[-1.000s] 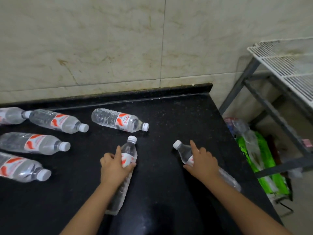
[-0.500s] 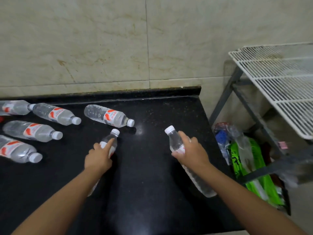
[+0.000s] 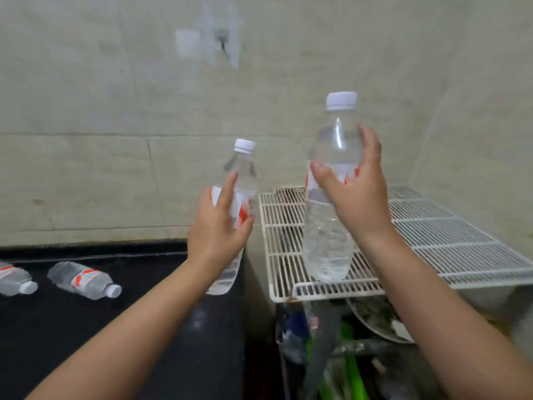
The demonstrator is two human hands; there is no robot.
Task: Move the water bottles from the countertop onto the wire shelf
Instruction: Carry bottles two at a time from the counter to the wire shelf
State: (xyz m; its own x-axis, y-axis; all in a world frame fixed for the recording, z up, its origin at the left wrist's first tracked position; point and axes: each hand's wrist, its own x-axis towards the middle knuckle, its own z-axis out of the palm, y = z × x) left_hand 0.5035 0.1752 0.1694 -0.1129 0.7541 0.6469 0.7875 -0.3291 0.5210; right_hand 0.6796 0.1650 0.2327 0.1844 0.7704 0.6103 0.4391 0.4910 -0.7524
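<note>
Both hands carry bottles toward the shelf [image 3: 432,235]: left hand [image 3: 216,232] grasps one [image 3: 240,180], right hand [image 3: 354,192] another [image 3: 328,232]; next, set them down.

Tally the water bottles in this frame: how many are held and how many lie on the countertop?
Held bottles: 2 (left-hand bottle, right-hand bottle)
Bottles lying on the countertop: 2 (full-view bottle, edge-cut bottle)
Total: 4

Clear glossy plastic bottles [image 3: 331,226]; white-coated wire shelf [image 3: 450,243], seemingly rusty; polished black countertop [image 3: 86,327].
</note>
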